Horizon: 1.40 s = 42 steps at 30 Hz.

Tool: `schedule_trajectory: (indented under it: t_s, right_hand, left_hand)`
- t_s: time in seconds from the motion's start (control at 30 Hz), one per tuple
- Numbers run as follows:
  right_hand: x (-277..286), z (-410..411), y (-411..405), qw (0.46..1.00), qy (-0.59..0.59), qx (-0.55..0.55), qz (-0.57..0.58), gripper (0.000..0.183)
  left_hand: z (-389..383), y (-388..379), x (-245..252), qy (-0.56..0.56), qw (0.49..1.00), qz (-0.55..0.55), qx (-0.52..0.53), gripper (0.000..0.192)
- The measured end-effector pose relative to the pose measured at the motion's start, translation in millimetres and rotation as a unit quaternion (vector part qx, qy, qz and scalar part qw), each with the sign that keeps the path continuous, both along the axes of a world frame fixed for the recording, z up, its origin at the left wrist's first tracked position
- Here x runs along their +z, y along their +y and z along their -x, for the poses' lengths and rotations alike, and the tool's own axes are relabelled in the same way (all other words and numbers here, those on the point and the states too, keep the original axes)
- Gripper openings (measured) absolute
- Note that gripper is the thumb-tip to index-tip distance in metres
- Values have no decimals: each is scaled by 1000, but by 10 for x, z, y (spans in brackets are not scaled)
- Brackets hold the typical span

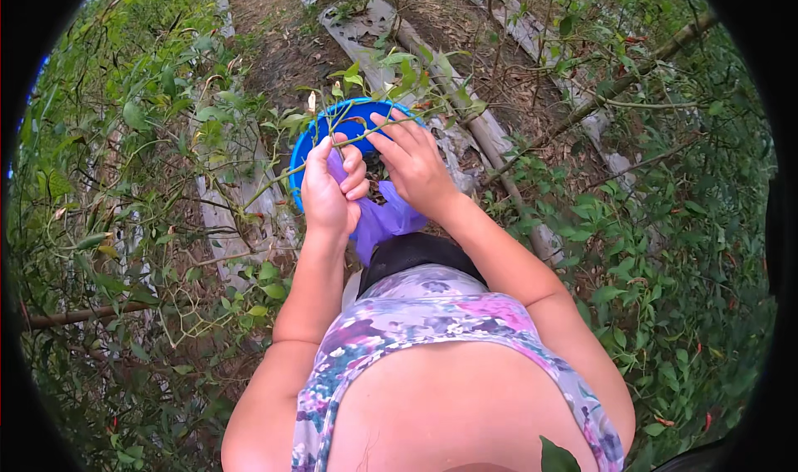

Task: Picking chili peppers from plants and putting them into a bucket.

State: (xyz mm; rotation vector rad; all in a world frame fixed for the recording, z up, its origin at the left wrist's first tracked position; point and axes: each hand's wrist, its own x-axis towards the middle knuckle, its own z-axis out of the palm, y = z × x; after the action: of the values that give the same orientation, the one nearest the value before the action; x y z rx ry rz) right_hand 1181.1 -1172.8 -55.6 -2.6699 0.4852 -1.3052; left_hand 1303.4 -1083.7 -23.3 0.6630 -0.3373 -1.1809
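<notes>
My left hand (333, 185) is closed around a thin green stem of a chili pepper plant (355, 138), thumb uppermost. To its right, my right hand (408, 160) has its fingers loosely spread, with the fingertips close to the same branch; whether they touch it I cannot tell. Small reddish chili peppers (421, 105) show among the leaves above. A blue plastic bucket (298, 160) is below both hands, its inside partly hidden by them. Purple plastic film (389, 213), like a bag, hangs between my wrists and beside my left palm.
Dense chili plants (611, 229) stand on both sides. Torn plastic mulch sheeting (368, 36) lies in strips along the soil. A thick bare branch (586, 107) slants across the right, and another stick (87, 315) crosses at the lower left.
</notes>
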Motion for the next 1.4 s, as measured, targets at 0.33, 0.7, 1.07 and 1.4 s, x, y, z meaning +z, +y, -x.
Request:
schedule_trajectory:
  t_s: [0.33, 0.7, 1.07, 1.4]
  right_hand:
    - [-136, 137, -259, 976, -28, 132, -170, 22]
    - [-82, 211, 25, 927, -73, 176, -324, 19]
    - [-128, 216, 89, 919, -108, 120, -359, 14]
    - [441, 802, 65, 801, 15, 177, -571, 6]
  left_hand:
    - [46, -115, -66, 34, 999, 5, -29, 24]
    - [91, -39, -43, 17, 1000, -15, 6, 24]
    - [105, 21, -122, 31, 999, -12, -30, 21]
    - [25, 9, -146, 34, 999, -6, -37, 21]
